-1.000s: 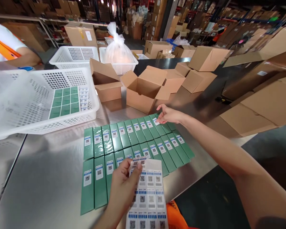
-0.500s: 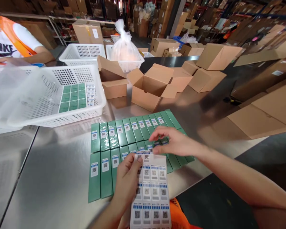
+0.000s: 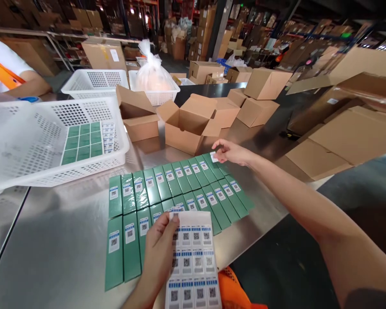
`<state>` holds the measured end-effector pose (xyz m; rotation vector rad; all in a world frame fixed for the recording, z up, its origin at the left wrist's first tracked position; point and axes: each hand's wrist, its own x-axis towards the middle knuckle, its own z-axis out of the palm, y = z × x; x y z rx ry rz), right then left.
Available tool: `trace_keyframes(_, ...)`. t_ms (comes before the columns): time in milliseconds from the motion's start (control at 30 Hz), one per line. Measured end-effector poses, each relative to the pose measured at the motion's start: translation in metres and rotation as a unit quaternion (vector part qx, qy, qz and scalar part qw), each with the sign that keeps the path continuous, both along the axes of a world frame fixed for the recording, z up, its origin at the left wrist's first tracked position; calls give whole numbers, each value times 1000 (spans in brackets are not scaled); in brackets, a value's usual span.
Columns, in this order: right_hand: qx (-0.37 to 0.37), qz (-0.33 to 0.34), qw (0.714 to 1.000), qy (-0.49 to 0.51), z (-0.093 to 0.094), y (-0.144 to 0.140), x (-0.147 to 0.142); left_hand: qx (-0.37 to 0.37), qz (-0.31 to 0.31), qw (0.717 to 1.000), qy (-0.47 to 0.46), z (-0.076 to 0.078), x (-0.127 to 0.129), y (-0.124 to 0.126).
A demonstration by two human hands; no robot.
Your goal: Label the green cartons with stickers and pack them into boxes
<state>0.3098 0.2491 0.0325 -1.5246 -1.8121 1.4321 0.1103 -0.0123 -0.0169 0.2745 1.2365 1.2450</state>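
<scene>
Steel table (image 3: 61, 240), sticker (image 3: 214, 158) pinched in right-hand fingers (image 3: 219, 153), above green boxes (image 3: 167, 193)

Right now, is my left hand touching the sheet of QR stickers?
Touching. The head view shows the left hand gripping the sticker sheet, thumb pressed over its upper left corner.

A white basket (image 3: 117, 141) holding green packs sits left of the hands. Open cardboard boxes (image 3: 186, 126) stand beyond them. A bagged basket (image 3: 154, 92) and a co-worker's arm (image 3: 28, 88) lie farther back.
</scene>
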Motion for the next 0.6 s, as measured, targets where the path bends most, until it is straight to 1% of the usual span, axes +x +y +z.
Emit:
trace_keyframes(67,-27,1,999,-33,-12,10,2,-3,-5,1000,6,-1,-1,0)
trace_keyframes(167,-39,-6,997,-67,-23,13,1,-4,-8,1000,10,-2,-1,0)
trace_keyframes(333,-34,-6,993,-115,-27,15,-4,-6,-9,1000,12,-3,0,0)
trace_keyframes(433,-11,-14,986,-165,-23,23,-8,-2,-8,1000,1,-4,0,0)
trace_keyframes(500,23,-17,979,-200,-15,26,-11,6,-6,1000,-5,-4,0,0)
trace_keyframes(567,69,-14,973,-222,-5,17,-17,14,-2,1000,-4,-4,0,0)
trace_keyframes(600,93,-4,971,-219,0,7,-21,16,-2,1000,-3,-3,0,0)
